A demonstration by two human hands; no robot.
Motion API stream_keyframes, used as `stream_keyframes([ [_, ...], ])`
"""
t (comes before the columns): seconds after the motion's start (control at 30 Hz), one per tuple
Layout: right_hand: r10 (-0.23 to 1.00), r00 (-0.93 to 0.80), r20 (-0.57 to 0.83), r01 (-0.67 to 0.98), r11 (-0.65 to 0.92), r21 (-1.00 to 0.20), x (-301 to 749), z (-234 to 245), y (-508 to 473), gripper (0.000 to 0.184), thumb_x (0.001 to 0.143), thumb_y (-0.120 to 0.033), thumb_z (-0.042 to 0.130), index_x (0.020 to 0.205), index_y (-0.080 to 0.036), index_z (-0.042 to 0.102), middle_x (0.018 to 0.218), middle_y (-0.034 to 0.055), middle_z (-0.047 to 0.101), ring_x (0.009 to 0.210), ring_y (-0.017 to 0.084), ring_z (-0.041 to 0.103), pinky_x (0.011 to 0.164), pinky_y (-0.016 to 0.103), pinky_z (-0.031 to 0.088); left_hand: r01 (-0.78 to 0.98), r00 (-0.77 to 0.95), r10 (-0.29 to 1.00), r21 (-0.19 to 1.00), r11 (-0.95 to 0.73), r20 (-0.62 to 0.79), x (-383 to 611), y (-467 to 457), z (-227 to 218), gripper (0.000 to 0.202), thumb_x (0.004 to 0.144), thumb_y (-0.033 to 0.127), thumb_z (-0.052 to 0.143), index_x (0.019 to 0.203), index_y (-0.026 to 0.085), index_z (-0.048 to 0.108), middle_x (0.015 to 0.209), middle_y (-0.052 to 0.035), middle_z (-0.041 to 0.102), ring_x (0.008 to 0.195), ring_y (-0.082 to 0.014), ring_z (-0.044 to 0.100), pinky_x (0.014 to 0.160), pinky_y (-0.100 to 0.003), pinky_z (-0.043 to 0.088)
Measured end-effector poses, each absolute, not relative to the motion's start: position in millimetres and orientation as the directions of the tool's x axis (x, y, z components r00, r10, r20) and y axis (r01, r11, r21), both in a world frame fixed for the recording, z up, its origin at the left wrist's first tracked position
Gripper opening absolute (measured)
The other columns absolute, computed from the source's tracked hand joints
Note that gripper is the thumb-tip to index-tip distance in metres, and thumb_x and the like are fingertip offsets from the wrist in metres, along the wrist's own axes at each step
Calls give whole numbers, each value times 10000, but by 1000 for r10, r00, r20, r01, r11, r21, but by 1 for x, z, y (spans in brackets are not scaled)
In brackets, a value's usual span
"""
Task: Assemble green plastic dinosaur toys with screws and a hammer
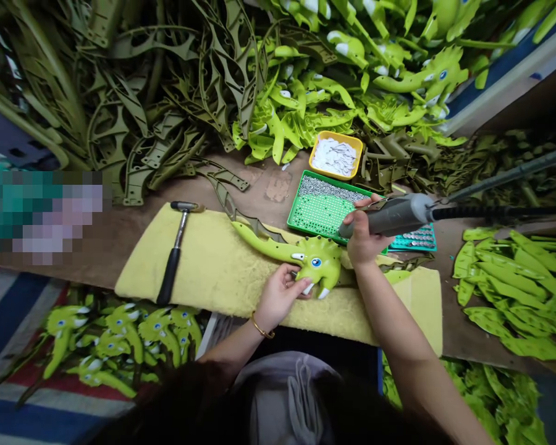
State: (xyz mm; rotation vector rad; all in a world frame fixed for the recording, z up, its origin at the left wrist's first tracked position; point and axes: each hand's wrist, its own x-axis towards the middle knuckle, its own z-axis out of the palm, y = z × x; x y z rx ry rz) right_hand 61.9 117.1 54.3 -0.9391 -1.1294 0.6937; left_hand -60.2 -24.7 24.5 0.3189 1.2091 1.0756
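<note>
My left hand (285,290) grips a lime-green plastic dinosaur-head toy piece (322,262) by its lower edge, with white horns and a blue eye showing. A dark olive part (259,227) runs along the piece's long arm to the upper left. In my right hand (365,238) is a grey electric screwdriver (393,216), its tip end pointing left over the green perforated screw tray (324,210). The piece rests on a yellow towel (213,253). Fingers of my left hand partly hide its underside.
A hammer (172,266) lies on the towel's left. Behind the tray stands a yellow box of white pieces (336,154). Olive parts (167,111) and green parts (301,111) are heaped at the back; flat green pieces (519,284) lie right. Assembled heads (125,334) lie lower left.
</note>
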Motion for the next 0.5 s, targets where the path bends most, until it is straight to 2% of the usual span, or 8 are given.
stream_keyframes([
  [0.07,833,303,464,4,486,-874,64,66,114,409,737,-459,691,1031,-208,557,835,-12,605,474,75,567,475,257,488,-511,-19,807,699,500,-591,-61,-25,26,514,542,368,862,852,183,496,714,17,670,618,-145,659,611,-294,580],
  [0.2,773,289,566,-71,606,-792,64,93,81,357,778,-480,628,1075,-291,569,847,-33,579,435,47,513,410,222,439,-527,37,826,691,495,-563,-61,-26,28,541,507,205,878,900,174,506,784,11,684,718,-127,682,707,-242,549],
  [0.27,812,183,555,-138,580,-803,62,98,55,347,794,-472,612,1110,-331,580,857,-35,571,430,40,495,389,215,434,-525,30,832,700,484,-553,-61,-27,30,533,511,158,867,903,176,506,765,25,675,689,-107,669,681,-210,525],
  [0.4,860,-85,504,-195,482,-854,58,86,15,428,811,-447,613,1223,-367,530,905,-16,588,486,66,543,421,245,491,-527,22,839,707,472,-543,-60,-28,32,497,530,167,849,886,174,503,693,54,642,601,-83,630,605,-185,487],
  [0.5,839,-140,526,-224,491,-842,58,72,8,466,815,-437,616,1259,-370,489,951,-8,590,522,74,568,459,256,515,-528,27,844,710,467,-535,-60,-27,32,519,501,185,855,872,170,492,659,74,616,580,-75,615,600,-186,480],
])
